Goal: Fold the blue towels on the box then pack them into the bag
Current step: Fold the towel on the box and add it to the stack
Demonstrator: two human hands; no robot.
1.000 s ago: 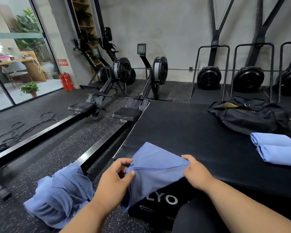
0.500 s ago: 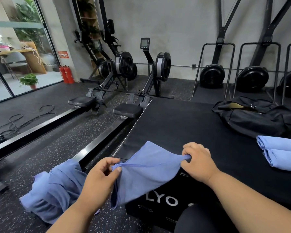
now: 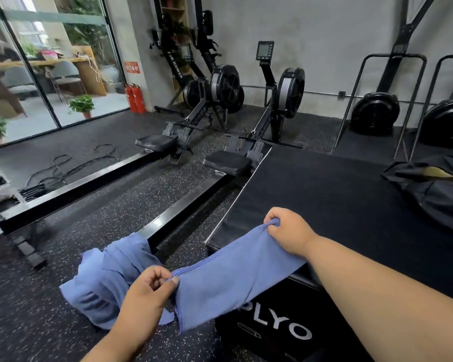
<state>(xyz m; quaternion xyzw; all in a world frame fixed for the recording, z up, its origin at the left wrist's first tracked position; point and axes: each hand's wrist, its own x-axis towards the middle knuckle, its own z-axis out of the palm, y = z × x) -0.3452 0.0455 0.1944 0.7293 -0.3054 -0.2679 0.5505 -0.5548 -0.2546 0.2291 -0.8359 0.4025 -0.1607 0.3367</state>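
The towel (image 3: 230, 280) is now stretched out; left hand (image 3: 144, 296) and right hand (image 3: 288, 231) pinch its ends; the bag (image 3: 434, 189) at right gapes, contents unclear.

The blue towel (image 3: 236, 273) is showing a soft, matt woven cloth with stitched hems. The box (image 3: 351, 205) is presenting a matt black, smooth vinyl-like cover with white printed letters. The bag (image 3: 434, 194) is appearing as dull black fabric. The floor (image 3: 76, 257) is displaying rough, speckled rubber. The rowing-machine rail (image 3: 94, 184) is gleaming as glossy black metal.
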